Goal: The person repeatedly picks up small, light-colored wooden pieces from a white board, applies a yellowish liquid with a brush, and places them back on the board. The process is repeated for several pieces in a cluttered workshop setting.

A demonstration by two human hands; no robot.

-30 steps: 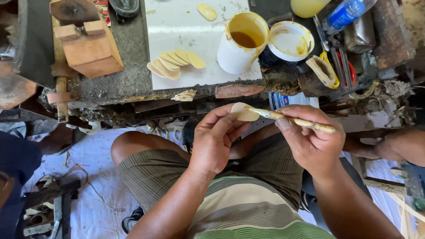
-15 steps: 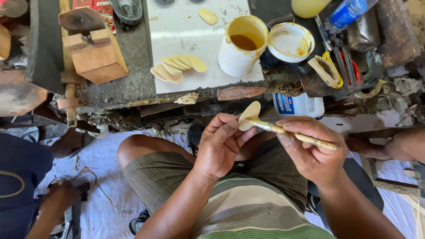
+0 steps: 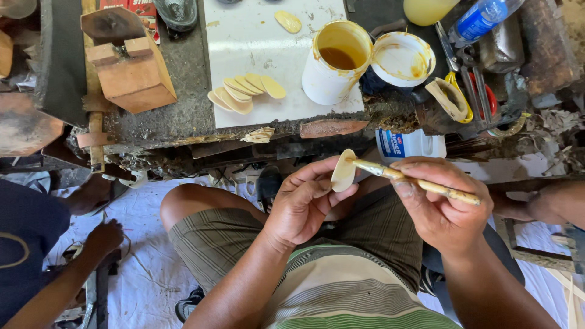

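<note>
A: Left hand (image 3: 301, 204)?
B: Fingers pinch a pale oval piece (image 3: 343, 172), held on edge above the lap.
A: Right hand (image 3: 440, 207)?
B: Closed around a brush (image 3: 414, 181); its tip touches the piece, seemingly wet. White glue tub (image 3: 334, 61) stands open on the bench.

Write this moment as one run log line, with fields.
left hand: holds oval piece | right hand: holds brush, tip on piece | open glue can on bench
</note>
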